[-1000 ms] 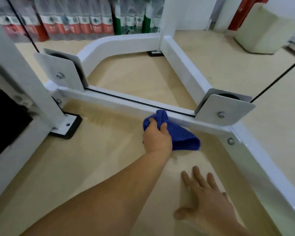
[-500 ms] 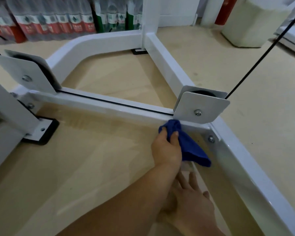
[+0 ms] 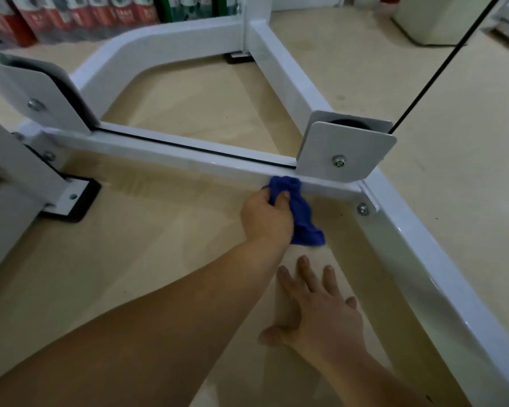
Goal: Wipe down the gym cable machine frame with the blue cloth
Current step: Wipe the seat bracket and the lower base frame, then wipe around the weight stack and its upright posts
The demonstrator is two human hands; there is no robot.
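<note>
The white cable machine frame lies low on the floor, and its crossbar (image 3: 174, 155) runs from left to right between two pulley brackets. My left hand (image 3: 266, 218) grips the bunched blue cloth (image 3: 303, 221) and presses it against the near face of the crossbar, just left of the right pulley bracket (image 3: 344, 154). The tail of the cloth hangs down to the floor. My right hand (image 3: 318, 315) rests flat on the floor with its fingers spread, below the cloth and holding nothing.
A black cable (image 3: 441, 66) rises from the right bracket toward the upper right. A left pulley bracket (image 3: 39, 98) and a bolted foot plate (image 3: 71, 201) stand at left. Packs of bottles (image 3: 80, 13) line the back, with a pale bin (image 3: 435, 16) at the back right.
My left hand has slid the cloth rightward along the crossbar, from its middle to beside the right bracket. My right hand has stayed flat on the floor.
</note>
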